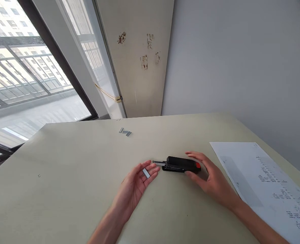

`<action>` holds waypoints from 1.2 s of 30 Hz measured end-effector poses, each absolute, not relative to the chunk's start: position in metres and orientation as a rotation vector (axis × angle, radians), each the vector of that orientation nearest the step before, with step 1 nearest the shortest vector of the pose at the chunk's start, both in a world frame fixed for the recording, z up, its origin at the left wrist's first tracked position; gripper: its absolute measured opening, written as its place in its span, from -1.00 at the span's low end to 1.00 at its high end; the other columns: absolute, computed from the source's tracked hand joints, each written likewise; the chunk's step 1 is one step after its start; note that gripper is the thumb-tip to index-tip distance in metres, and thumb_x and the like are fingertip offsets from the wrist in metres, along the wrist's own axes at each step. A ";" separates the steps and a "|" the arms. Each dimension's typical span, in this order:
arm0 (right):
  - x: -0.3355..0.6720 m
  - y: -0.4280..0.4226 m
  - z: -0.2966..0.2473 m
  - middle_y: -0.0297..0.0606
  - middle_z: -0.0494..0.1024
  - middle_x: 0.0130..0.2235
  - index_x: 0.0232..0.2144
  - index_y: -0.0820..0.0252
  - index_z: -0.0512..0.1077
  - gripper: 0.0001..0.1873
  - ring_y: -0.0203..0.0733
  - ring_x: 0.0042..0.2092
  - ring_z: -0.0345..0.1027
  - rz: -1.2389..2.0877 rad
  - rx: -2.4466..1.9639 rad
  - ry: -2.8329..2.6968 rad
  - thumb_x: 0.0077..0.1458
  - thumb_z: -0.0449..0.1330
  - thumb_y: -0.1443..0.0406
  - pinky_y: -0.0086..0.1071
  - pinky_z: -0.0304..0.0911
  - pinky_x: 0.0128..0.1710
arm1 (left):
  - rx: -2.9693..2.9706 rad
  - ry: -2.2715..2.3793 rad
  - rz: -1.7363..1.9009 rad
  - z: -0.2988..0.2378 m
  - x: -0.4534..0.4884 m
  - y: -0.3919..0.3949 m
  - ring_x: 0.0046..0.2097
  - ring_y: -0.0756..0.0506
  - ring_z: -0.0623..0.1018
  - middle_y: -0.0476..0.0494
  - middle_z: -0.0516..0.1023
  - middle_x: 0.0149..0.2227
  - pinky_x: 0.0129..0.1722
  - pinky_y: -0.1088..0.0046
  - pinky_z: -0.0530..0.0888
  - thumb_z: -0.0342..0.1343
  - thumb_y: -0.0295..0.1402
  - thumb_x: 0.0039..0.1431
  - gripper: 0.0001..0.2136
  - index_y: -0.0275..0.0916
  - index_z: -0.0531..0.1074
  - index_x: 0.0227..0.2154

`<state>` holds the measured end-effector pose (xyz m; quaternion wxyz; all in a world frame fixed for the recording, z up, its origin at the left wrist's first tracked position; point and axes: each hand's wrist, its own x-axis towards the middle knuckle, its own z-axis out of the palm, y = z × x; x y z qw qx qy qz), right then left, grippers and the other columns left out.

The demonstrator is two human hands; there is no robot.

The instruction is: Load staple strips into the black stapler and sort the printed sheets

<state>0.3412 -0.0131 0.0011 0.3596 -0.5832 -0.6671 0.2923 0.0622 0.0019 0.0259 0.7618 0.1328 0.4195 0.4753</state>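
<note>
My left hand [136, 184] is palm up, its fingers stretched out, with a short grey strip of staples [146, 173] lying across them. Just beyond those fingertips, a black stapler [183, 164] rests on the table, its metal staple tray [159, 163] sticking out to the left. A red part shows at its right end. My right hand [211, 176] spans that end with fingers spread, the thumb at the near edge and the other fingers over the far side. Whether the fingertips press on the stapler is hard to see.
Several loose staple strips [125, 131] lie toward the table's far edge. A single staple [39, 175] is on the left part of the pale table [76, 196]. A printed sheet [254, 176] covers the right side. Beyond stand a wall [236, 57] and a window at left.
</note>
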 end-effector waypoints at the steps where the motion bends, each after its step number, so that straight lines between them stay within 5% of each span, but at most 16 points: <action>1: 0.337 -0.017 0.005 -0.14 0.47 0.26 0.18 -0.07 0.37 -0.58 0.10 0.24 0.42 0.597 -1.457 -1.743 0.33 0.25 0.08 0.01 0.43 0.16 | 0.287 0.905 1.032 0.025 0.064 0.000 0.09 -0.29 0.68 -0.48 0.67 0.03 0.28 0.14 0.52 0.09 -0.40 0.45 -0.73 -0.50 0.58 0.01; 7: 0.288 -0.040 0.026 -0.13 0.54 0.13 -0.05 -0.04 0.47 -0.82 0.14 0.26 0.38 0.116 -1.121 -2.053 0.33 0.25 0.33 0.07 0.42 0.18 | 0.223 0.871 1.046 0.011 0.080 -0.015 -0.08 -0.19 0.71 -0.30 0.72 -0.17 0.16 0.19 0.58 0.04 -0.31 0.48 -0.71 -0.39 0.63 -0.11; 16: 0.244 -0.042 0.012 0.03 0.41 0.31 -0.15 0.12 0.48 -0.93 0.30 0.40 0.19 -0.012 -1.311 -2.072 0.38 0.21 0.28 0.22 0.42 0.18 | 0.266 0.689 1.057 0.007 0.093 -0.036 0.27 -0.28 0.52 -0.37 0.64 0.13 0.33 0.13 0.36 -0.05 -0.14 0.50 -0.56 -0.35 0.59 0.07; 28: 0.277 -0.049 0.017 -0.01 0.45 0.25 -0.12 0.12 0.48 -0.92 0.19 0.37 0.25 -0.048 -1.241 -2.059 0.42 0.18 0.34 0.12 0.38 0.20 | 0.420 0.758 1.076 0.010 0.097 -0.043 0.23 -0.31 0.52 -0.33 0.63 0.12 0.28 0.09 0.38 0.03 -0.14 0.47 -0.64 -0.28 0.60 -0.01; 32: 0.309 -0.052 0.016 -0.08 0.46 0.24 -0.11 0.08 0.49 -0.93 0.12 0.33 0.30 -0.038 -1.290 -2.033 0.42 0.19 0.30 0.04 0.39 0.20 | 0.451 0.848 1.104 0.008 0.100 -0.040 0.09 -0.29 0.58 -0.32 0.66 -0.06 0.19 0.13 0.44 0.17 -0.10 0.37 -0.67 -0.30 0.60 -0.13; 36: 0.342 -0.051 0.016 -0.20 0.48 0.22 -0.15 -0.01 0.52 -0.82 0.09 0.21 0.42 -0.013 -1.506 -1.896 0.43 0.17 0.11 0.01 0.45 0.11 | 0.534 0.973 1.077 0.010 0.100 -0.039 -0.37 0.00 0.42 -0.03 0.43 -0.38 -0.28 0.43 0.40 0.23 -0.04 0.30 -0.67 -0.25 0.49 -0.30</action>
